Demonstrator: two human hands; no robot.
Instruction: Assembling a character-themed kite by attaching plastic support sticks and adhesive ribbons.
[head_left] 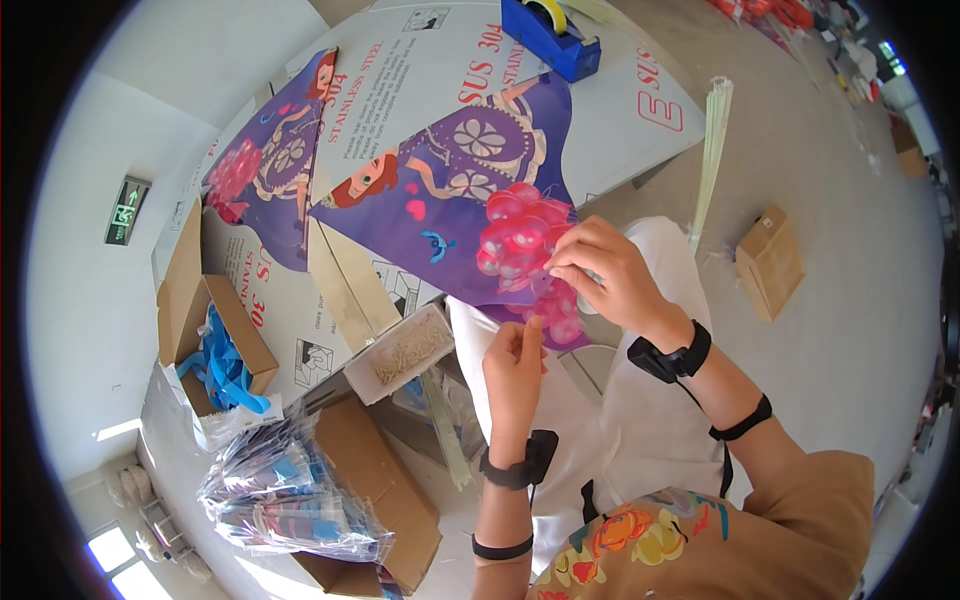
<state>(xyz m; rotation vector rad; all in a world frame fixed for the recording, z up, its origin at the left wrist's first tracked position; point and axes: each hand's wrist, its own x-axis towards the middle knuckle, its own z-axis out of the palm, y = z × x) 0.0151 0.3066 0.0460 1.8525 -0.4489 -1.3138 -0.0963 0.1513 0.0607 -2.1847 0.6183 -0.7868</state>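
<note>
A purple, roughly triangular kite sail [455, 240] lies across the table's near edge, printed with a cartoon princess and pink balloons. My right hand [612, 280] pinches at its near right part, over the balloons, with thumb and fingertips together. Lower and to the left, my left hand [515, 375] is closed beside the drooping edge of the sail. Whatever sits between the left fingertips is too small to tell. A second purple kite sail [275, 165] with the same print lies farther left on the table.
A blue tape dispenser [570, 45] stands at the table's [620, 140] far side. Left are a carton of blue ribbon [225, 365], a tray of small pale pieces [405, 355] and plastic-bagged goods [290, 490]. Thin pale sticks [712, 150] rise at right, near a brown box [770, 262].
</note>
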